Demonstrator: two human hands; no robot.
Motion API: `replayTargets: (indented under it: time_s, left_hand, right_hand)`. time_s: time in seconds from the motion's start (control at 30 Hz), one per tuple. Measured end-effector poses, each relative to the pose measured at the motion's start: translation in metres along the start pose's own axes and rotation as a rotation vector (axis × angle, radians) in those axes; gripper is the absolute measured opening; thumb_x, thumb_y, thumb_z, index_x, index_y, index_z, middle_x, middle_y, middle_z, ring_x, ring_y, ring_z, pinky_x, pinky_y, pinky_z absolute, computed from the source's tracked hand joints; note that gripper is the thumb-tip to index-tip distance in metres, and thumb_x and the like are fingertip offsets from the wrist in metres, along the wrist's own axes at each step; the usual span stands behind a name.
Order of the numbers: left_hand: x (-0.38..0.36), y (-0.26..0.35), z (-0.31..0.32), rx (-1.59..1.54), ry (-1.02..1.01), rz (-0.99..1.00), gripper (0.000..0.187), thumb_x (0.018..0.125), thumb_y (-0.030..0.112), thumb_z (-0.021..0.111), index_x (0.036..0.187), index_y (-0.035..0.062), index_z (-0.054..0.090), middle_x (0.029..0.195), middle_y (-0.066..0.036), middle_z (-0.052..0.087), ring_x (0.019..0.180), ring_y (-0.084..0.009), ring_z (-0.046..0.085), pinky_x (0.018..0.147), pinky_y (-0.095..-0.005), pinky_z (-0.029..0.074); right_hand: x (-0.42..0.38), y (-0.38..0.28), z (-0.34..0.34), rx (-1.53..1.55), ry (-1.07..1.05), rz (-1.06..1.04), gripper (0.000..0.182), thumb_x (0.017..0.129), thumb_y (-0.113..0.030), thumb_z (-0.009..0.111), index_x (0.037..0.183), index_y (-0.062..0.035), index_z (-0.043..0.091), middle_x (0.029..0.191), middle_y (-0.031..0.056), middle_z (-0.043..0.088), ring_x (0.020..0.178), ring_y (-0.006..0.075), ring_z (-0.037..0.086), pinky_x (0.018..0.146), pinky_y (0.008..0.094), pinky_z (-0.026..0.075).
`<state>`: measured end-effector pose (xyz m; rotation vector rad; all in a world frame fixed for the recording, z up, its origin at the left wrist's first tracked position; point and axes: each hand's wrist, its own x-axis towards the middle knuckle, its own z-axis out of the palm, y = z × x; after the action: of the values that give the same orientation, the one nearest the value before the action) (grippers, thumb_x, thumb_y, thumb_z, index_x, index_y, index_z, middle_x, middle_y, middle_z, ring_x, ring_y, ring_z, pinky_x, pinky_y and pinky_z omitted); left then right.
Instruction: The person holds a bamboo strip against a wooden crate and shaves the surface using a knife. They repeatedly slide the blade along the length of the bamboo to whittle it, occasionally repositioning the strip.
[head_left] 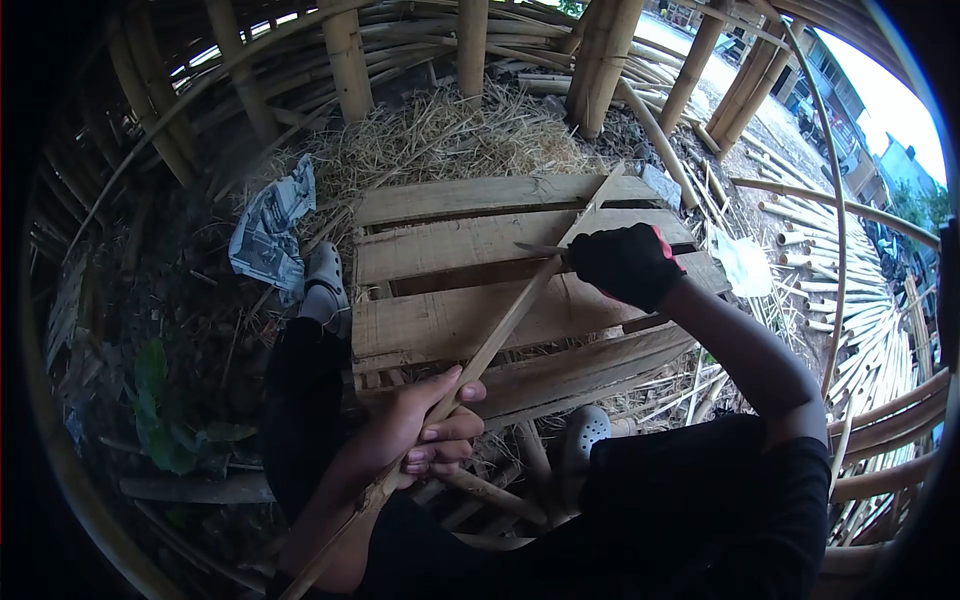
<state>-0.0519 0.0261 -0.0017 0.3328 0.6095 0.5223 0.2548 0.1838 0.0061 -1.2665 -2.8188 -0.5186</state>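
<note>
A long bamboo strip (510, 322) runs diagonally from the bottom left up across a slatted wooden crate (440, 330). Bare and wrapped round the strip's lower part, my left hand (435, 425) is closed on it. My right hand (625, 267) wears a black and red glove and is closed on a knife (540, 248), whose handle is hidden in the fist. The blade points left and lies across or against the strip over the crate's middle slats.
Crumpled newspaper (272, 235) lies left of the crate, near a shoe (328, 275). Another shoe (588, 432) is below it. Straw shavings (450, 140) and bamboo posts (600, 70) stand beyond. Bamboo poles (850, 290) are piled at right.
</note>
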Motion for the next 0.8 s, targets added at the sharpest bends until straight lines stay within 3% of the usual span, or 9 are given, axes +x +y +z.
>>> replayTargets:
  time_s: [0.1, 0.17, 0.23, 0.3, 0.47, 0.5, 0.57, 0.63, 0.8]
  left_hand:
    - [-0.002, 0.000, 0.002, 0.010, 0.007, 0.004, 0.032, 0.108, 0.042, 0.030, 0.097, 0.0149, 0.042, 0.053, 0.009, 0.031, 0.033, -0.0003, 0.025, 0.031, -0.0152, 0.021]
    - [0.001, -0.001, 0.001, -0.008, 0.003, -0.003, 0.032, 0.108, 0.042, 0.029, 0.097, 0.0148, 0.042, 0.053, 0.009, 0.031, 0.033, -0.0003, 0.025, 0.031, -0.0152, 0.021]
    - [0.002, 0.000, 0.003, -0.020, 0.000, -0.004, 0.032, 0.108, 0.042, 0.029, 0.097, 0.0147, 0.042, 0.053, 0.009, 0.031, 0.033, -0.0003, 0.024, 0.030, -0.0153, 0.021]
    - [0.002, 0.000, 0.005, 0.011, 0.011, -0.010, 0.032, 0.108, 0.042, 0.029, 0.097, 0.0147, 0.041, 0.053, 0.009, 0.031, 0.033, -0.0003, 0.025, 0.030, -0.0155, 0.021]
    - [-0.002, -0.003, 0.002, 0.009, 0.002, -0.007, 0.031, 0.108, 0.041, 0.029, 0.097, 0.0146, 0.041, 0.052, 0.009, 0.031, 0.033, -0.0004, 0.025, 0.031, -0.0157, 0.021]
    - [-0.002, -0.003, 0.003, 0.007, -0.004, 0.002, 0.031, 0.108, 0.041, 0.029, 0.097, 0.0145, 0.041, 0.052, 0.009, 0.031, 0.033, -0.0004, 0.025, 0.031, -0.0158, 0.021]
    - [0.002, -0.003, 0.005, 0.020, 0.011, -0.016, 0.031, 0.108, 0.041, 0.029, 0.097, 0.0143, 0.041, 0.052, 0.008, 0.031, 0.033, -0.0005, 0.024, 0.030, -0.0157, 0.021]
    - [0.003, -0.001, 0.004, 0.030, 0.036, -0.020, 0.032, 0.108, 0.041, 0.029, 0.097, 0.0140, 0.041, 0.052, 0.008, 0.031, 0.033, -0.0006, 0.024, 0.030, -0.0155, 0.021]
    - [-0.002, -0.003, 0.002, -0.004, -0.028, -0.002, 0.032, 0.108, 0.042, 0.029, 0.097, 0.0146, 0.041, 0.052, 0.008, 0.031, 0.032, -0.0007, 0.024, 0.030, -0.0156, 0.021]
  right_hand:
    - [0.005, 0.006, 0.005, -0.033, 0.025, -0.170, 0.016, 0.093, -0.033, 0.059, 0.095, -0.0209, 0.070, 0.079, 0.0005, 0.069, 0.066, 0.0219, 0.068, 0.055, 0.0375, 0.054]
    - [0.010, 0.061, 0.042, 0.257, 0.058, 0.143, 0.017, 0.093, -0.034, 0.059, 0.094, -0.0207, 0.070, 0.078, 0.0011, 0.069, 0.066, 0.0215, 0.068, 0.056, 0.0369, 0.054]
    - [0.014, 0.064, 0.028, 0.643, -0.320, 0.531, 0.019, 0.095, -0.034, 0.058, 0.096, -0.0200, 0.070, 0.081, 0.0011, 0.070, 0.069, 0.0217, 0.069, 0.058, 0.0368, 0.055]
    - [0.008, 0.037, 0.031, -0.118, 0.035, -0.067, 0.021, 0.096, -0.035, 0.057, 0.100, -0.0204, 0.071, 0.084, 0.0005, 0.071, 0.072, 0.0226, 0.070, 0.061, 0.0364, 0.055]
    - [0.011, 0.049, 0.040, -0.003, 0.235, -0.303, 0.019, 0.095, -0.031, 0.057, 0.105, -0.0244, 0.072, 0.086, -0.0001, 0.072, 0.071, 0.0225, 0.070, 0.062, 0.0356, 0.056]
    - [0.009, 0.066, 0.031, 0.300, -0.081, 0.145, 0.020, 0.095, -0.031, 0.058, 0.106, -0.0213, 0.072, 0.085, 0.0005, 0.072, 0.072, 0.0203, 0.070, 0.062, 0.0349, 0.056]
    - [0.012, 0.077, 0.033, 0.501, -0.166, 0.216, 0.021, 0.095, -0.031, 0.058, 0.105, -0.0188, 0.072, 0.087, 0.0009, 0.073, 0.074, 0.0185, 0.071, 0.062, 0.0336, 0.056]
    - [0.007, 0.048, 0.024, -0.217, -0.046, -0.007, 0.020, 0.095, -0.031, 0.058, 0.104, -0.0204, 0.072, 0.089, 0.0007, 0.074, 0.075, 0.0195, 0.071, 0.064, 0.0340, 0.056]
    - [0.002, 0.058, 0.033, 0.115, 0.057, -0.003, 0.024, 0.096, -0.038, 0.054, 0.098, -0.0209, 0.070, 0.079, 0.0008, 0.069, 0.071, 0.0219, 0.069, 0.058, 0.0362, 0.053]
